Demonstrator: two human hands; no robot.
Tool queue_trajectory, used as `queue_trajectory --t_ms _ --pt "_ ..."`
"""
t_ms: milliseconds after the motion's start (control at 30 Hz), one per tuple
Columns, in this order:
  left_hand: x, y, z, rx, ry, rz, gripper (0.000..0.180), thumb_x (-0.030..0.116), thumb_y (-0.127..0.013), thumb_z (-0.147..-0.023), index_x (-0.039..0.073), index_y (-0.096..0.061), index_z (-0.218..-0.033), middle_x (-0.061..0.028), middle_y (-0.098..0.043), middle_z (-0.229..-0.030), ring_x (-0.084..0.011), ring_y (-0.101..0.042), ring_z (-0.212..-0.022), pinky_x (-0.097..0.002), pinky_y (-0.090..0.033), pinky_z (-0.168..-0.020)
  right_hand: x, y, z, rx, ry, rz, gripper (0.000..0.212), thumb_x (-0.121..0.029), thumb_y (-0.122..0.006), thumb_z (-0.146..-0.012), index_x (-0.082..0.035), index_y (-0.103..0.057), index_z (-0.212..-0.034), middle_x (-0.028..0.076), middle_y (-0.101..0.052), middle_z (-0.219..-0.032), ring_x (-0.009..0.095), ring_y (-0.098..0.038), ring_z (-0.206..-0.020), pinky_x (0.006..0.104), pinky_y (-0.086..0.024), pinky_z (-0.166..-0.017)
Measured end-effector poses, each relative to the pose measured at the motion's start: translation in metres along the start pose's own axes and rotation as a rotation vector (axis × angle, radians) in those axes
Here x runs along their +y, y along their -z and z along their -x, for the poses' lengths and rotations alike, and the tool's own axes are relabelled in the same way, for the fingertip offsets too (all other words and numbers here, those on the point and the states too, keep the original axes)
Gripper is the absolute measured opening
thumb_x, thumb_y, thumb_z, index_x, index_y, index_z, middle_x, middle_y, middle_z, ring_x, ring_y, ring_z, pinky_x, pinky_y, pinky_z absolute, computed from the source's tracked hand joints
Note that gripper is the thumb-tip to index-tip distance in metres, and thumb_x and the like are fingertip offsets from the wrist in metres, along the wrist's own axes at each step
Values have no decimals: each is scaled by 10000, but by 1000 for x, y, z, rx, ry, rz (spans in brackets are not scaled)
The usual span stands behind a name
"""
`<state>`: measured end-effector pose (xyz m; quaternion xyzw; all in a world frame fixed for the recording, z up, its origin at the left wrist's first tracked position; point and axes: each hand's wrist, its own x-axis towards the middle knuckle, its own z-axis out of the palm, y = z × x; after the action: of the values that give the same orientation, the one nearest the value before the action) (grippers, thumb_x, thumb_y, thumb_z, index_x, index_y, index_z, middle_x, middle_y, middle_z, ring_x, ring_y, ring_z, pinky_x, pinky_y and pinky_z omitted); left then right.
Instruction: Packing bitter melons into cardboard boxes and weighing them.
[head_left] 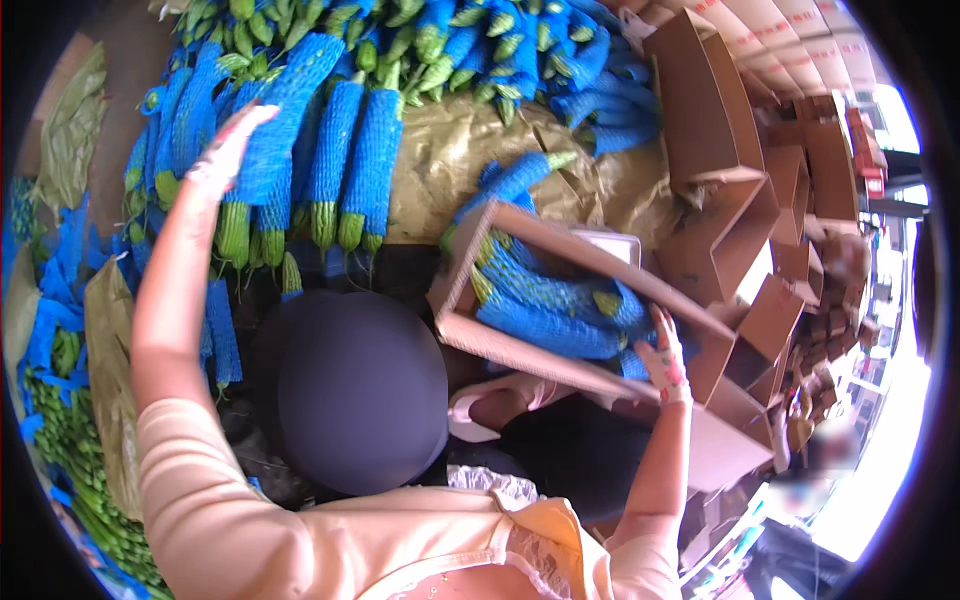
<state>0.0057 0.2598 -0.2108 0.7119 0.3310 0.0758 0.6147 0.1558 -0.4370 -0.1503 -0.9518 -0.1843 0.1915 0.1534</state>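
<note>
My left hand point(236, 148) is closed against a long green gourd in a blue foam net sleeve point(285, 115); the gourd is tilted above a row of similar sleeved gourds point(340, 160). The fingers lie along its side, and part of the grip is hidden. In front of me to the right, an open cardboard box point(590, 238) stands at a slant with several sleeved gourds point(550, 305) lying in it. At the box's right end, my right hand point(667, 362) has its fingers stretched out beside the gourd ends and the cardboard wall.
More sleeved gourds point(520, 50) are heaped at the back on brown sheeting point(460, 160). A pale tray point(612, 243) shows behind the box. Empty cardboard boxes point(705, 110) crowd the right. A dark round surface point(362, 390) lies before me; loose green produce point(90, 500) lies far left.
</note>
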Motion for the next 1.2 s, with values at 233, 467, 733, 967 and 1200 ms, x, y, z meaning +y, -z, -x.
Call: queue_trajectory --t_ms 233,467,733,967,1200 --pt "205 -126 118 -815 -248 -435 836 423 -691 -749 -52 -381 -1364 -109 -479 -1330 -192 -441 -1237 -315 -313 -1059 -23 30 12 291 31 -484 433 -28 -593 -857 -37 -524 -1285 124 -604 -1181 212 -562 -1117 307 -410 -978" --pt "168 -328 156 -879 -1029 -999 637 213 -625 -827 35 -371 -1384 -212 -535 -1208 -351 -533 -1108 -398 -415 -972 -9 36 27 565 88 -776 340 -39 -588 -872 -23 -585 -1212 90 -652 -1064 154 -624 -968 263 -476 -840" --pt "109 -350 167 -582 -1078 -1501 819 198 -672 -789 121 -227 -1473 -142 -370 -1405 -329 -395 -1257 -403 -328 -1050 -1 41 38 513 140 -661 320 -133 -633 -838 -40 -614 -1144 124 -652 -1035 221 -639 -940 296 -489 -839" --pt "163 -316 163 -676 -1153 -1245 607 102 -610 -796 90 -412 -1370 -134 -419 -1363 -321 -440 -1230 -395 -357 -1055 -1 40 29 511 184 -531 318 -146 -680 -806 -45 -630 -1104 130 -660 -997 266 -651 -882 317 -507 -794" --pt "182 -270 157 -639 -1083 -1229 548 27 -601 -803 82 -461 -1329 -115 -454 -1356 -311 -447 -1248 -370 -362 -1051 -30 58 42 424 204 -458 340 -43 -625 -819 -10 -592 -1156 160 -660 -1047 257 -652 -945 324 -510 -828"
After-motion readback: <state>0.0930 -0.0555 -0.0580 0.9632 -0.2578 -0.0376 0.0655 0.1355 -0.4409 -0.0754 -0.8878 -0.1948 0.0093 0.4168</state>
